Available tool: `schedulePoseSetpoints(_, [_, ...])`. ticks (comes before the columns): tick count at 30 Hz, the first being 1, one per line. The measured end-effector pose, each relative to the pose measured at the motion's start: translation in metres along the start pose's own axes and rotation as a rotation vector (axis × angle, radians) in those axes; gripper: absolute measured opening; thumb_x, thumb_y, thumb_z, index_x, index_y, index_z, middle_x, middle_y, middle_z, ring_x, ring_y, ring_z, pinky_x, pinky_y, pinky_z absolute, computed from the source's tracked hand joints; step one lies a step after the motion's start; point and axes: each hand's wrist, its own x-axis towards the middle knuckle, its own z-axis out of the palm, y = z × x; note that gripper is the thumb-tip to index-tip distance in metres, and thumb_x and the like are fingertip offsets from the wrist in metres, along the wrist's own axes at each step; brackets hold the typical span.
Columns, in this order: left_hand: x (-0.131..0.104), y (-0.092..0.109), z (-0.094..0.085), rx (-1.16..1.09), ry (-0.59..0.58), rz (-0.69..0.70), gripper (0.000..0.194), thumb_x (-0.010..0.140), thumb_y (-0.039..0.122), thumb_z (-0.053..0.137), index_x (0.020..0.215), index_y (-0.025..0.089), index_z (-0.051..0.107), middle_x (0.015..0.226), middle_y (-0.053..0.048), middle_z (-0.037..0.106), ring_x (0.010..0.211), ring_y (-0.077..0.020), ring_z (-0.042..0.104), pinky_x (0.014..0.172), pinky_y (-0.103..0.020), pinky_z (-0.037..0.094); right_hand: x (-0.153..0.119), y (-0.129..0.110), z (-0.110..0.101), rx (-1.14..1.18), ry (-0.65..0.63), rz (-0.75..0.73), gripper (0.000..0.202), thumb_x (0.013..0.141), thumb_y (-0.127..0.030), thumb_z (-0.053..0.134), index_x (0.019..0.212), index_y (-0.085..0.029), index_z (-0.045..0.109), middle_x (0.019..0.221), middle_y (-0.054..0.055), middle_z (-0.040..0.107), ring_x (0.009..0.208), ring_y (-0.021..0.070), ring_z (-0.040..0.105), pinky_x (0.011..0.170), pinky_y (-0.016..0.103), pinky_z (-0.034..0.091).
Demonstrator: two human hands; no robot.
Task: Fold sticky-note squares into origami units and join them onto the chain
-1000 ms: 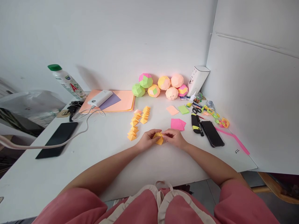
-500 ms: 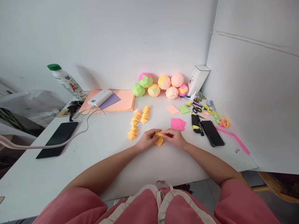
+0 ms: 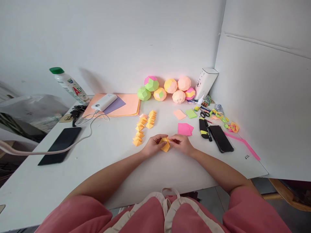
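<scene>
My left hand (image 3: 153, 145) grips a folded orange paper piece (image 3: 166, 147) from its left side, with the thumb across its face. On the right edge of the same piece, the fingers of my right hand (image 3: 181, 144) are pinched. Beyond and left of my hands stand two rows of folded orange paper units (image 3: 139, 133). Pink paper squares (image 3: 184, 129) lie just beyond my right hand, with peach squares (image 3: 179, 114) and green squares (image 3: 191, 113) farther back.
Several paper balls (image 3: 170, 85) line the wall. To the right are a glue bottle (image 3: 198, 104), scissors (image 3: 204, 114), a cutter (image 3: 203, 127) and a phone (image 3: 221, 138). A power bank (image 3: 104, 102), its cable, a dark tablet (image 3: 60, 145) and a bottle (image 3: 71, 86) occupy the left.
</scene>
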Motion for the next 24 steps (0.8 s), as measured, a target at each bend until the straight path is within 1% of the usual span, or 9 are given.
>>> schedulePoseSetpoints(4, [-0.0003, 0.0012, 0.0008, -0.006, 0.011, -0.016, 0.048, 0.068, 0.045, 0.067, 0.107, 0.018, 0.060, 0.099, -0.008, 0.065, 0.090, -0.0217, 0.062, 0.078, -0.036, 0.050, -0.0002, 0.0014, 0.0009, -0.020, 0.006, -0.023, 0.020, 0.079, -0.036, 0.059, 0.085, -0.020, 0.069, 0.077, 0.006, 0.067, 0.062, 0.0146, 0.057, 0.057, 0.029, 0.048])
schedulePoseSetpoints(8, [-0.0003, 0.0029, 0.0013, -0.028, 0.017, -0.023, 0.048, 0.067, 0.044, 0.069, 0.106, 0.017, 0.060, 0.097, -0.008, 0.066, 0.087, -0.0206, 0.062, 0.077, -0.036, 0.050, -0.0001, 0.0012, 0.0012, -0.033, 0.013, -0.037, 0.018, 0.079, -0.034, 0.059, 0.085, -0.020, 0.069, 0.076, 0.006, 0.067, 0.062, 0.0147, 0.057, 0.056, 0.029, 0.048])
schedulePoseSetpoints(16, [-0.0008, 0.0041, 0.0008, 0.003, 0.033, -0.025, 0.048, 0.067, 0.045, 0.068, 0.106, 0.017, 0.061, 0.096, -0.007, 0.066, 0.088, -0.0211, 0.062, 0.077, -0.036, 0.050, 0.0000, 0.0004, 0.0013, -0.035, 0.008, -0.032, 0.021, 0.080, -0.037, 0.058, 0.085, -0.020, 0.069, 0.077, 0.006, 0.067, 0.062, 0.0149, 0.057, 0.057, 0.030, 0.048])
schedulePoseSetpoints(24, [-0.0007, 0.0026, 0.0008, -0.007, 0.027, -0.031, 0.047, 0.068, 0.044, 0.068, 0.105, 0.018, 0.061, 0.098, -0.008, 0.066, 0.089, -0.0214, 0.062, 0.077, -0.036, 0.051, -0.0004, 0.0028, 0.0017, -0.046, 0.003, -0.040, 0.019, 0.080, -0.034, 0.057, 0.085, -0.020, 0.069, 0.077, 0.006, 0.067, 0.063, 0.0152, 0.057, 0.057, 0.030, 0.048])
